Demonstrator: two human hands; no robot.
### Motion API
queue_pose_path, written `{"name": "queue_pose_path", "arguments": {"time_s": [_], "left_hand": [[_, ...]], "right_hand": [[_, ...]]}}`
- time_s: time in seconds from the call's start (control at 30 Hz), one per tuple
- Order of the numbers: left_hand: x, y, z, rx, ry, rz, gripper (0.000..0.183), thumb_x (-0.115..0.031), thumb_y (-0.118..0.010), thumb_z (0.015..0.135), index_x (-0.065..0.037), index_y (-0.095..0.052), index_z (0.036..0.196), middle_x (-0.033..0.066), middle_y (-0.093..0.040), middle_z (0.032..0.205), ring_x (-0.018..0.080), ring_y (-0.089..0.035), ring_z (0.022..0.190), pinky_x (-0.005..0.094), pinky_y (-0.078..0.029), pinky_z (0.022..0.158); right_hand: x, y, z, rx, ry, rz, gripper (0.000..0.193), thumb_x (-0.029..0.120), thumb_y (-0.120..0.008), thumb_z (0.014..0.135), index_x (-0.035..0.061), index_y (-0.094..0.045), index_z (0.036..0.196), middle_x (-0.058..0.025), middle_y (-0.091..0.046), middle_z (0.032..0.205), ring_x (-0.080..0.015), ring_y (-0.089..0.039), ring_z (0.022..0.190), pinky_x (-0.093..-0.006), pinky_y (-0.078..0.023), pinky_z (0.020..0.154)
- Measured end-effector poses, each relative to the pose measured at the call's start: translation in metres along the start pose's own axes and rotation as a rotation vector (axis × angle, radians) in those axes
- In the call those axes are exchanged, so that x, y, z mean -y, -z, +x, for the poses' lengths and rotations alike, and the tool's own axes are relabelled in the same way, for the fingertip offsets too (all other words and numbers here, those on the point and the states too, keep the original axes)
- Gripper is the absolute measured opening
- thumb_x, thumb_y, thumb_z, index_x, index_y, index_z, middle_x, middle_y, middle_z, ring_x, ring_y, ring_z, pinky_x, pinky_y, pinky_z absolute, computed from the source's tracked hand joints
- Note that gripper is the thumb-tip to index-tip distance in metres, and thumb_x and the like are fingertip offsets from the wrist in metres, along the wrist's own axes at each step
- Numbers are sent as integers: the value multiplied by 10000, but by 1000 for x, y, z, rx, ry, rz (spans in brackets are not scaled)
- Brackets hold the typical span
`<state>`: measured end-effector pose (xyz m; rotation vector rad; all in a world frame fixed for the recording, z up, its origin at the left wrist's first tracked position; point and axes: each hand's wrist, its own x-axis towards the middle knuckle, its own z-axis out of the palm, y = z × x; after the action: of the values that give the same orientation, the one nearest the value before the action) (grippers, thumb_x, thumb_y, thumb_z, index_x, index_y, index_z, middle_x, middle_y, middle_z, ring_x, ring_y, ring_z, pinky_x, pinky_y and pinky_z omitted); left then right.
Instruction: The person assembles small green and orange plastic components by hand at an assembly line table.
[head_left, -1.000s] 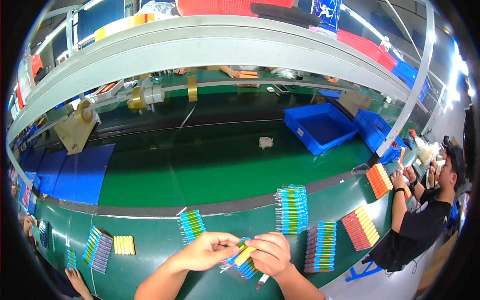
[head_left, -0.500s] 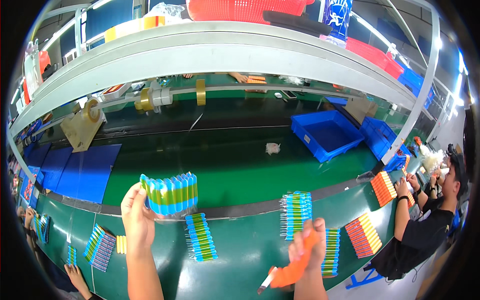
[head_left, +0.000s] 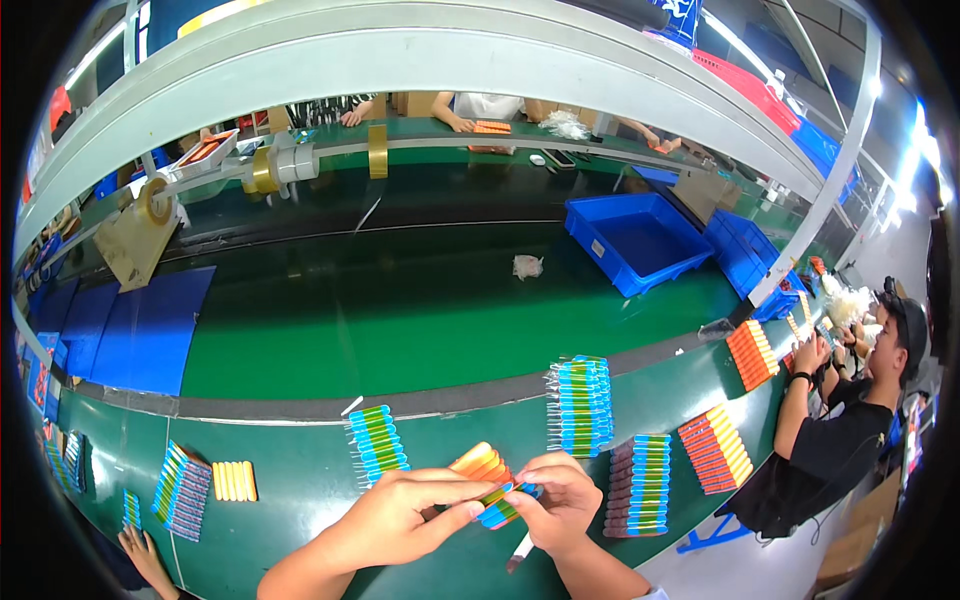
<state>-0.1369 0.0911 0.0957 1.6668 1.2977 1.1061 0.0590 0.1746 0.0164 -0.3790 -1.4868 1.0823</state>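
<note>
In the middle near the bench's front edge, both hands meet over a bundle of slim handles [head_left: 497, 514], blue and green, with orange-yellow ends [head_left: 481, 463] showing above. My left hand [head_left: 415, 520] grips it from the left with thumb and fingers pinched. My right hand [head_left: 556, 497] pinches its right side, fingers bent. Below the right hand juts a white stick with a dark tip [head_left: 521, 551]; its upper part is hidden. A row of blue-green handles with thin metal tips [head_left: 380, 442] lies left of the hands, and a similar stack [head_left: 582, 405] lies beyond them to the right.
Rows of purple-blue-green handles [head_left: 638, 485] and orange-yellow handles [head_left: 716, 448] lie right; yellow pieces [head_left: 235, 481] lie left. A blue tray [head_left: 625, 270] stands across the dark belt [head_left: 290, 340]. A metal frame [head_left: 420, 75] with tape rolls spans above. A co-worker [head_left: 850, 400] sits right.
My left hand has brought its row of blue-green handles down and right. My right hand has moved up and left to meet it. The view has shifted slightly.
</note>
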Motion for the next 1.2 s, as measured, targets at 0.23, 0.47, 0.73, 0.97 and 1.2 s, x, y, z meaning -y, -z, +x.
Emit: {"name": "queue_pose_path", "arguments": {"time_s": [0.23,0.47,0.73,0.97,1.2], "left_hand": [[9,-3,-7,234,193,-517,378,-100,-638,982,-53,-612,1356,79,-642,1123,139,-656,897,269,-578,775],[4,-4,-4,106,9,-58,390,-17,-600,950,-48,-620,1339,104,-675,1157,202,-682,902,303,-570,783],[30,12,4,-249,97,-101,374,-2,-645,877,24,-650,1250,157,-688,1209,210,-656,1094,349,-527,960],[-39,43,-25,-736,-139,659,342,-74,-745,746,-17,-666,1074,157,-661,1048,334,-616,1058,423,-463,936],[55,3,-42,-265,23,1124,386,-230,-768,796,-26,-679,1111,136,-651,1177,344,-575,1101,498,-399,976]], "right_hand": [[8,-6,-2,77,90,-199,315,-6,-827,748,-10,-679,1025,-142,-651,992,-192,-617,855,-287,-494,713],[1,-8,-4,123,-96,-192,368,111,-778,857,27,-625,1181,-155,-685,1023,-254,-688,836,-311,-536,725],[-12,-8,-2,637,-550,-234,505,181,-607,986,-23,-364,1379,-219,-672,1074,-307,-698,957,-389,-535,851],[-46,11,12,247,-581,-319,472,103,-558,1001,49,-380,1436,-184,-585,1248,-256,-610,1143,-407,-495,952],[-51,-15,37,115,-155,-1400,748,252,-730,852,-23,-386,1458,-192,-473,1388,-344,-470,1255,-455,-357,1032]]}}
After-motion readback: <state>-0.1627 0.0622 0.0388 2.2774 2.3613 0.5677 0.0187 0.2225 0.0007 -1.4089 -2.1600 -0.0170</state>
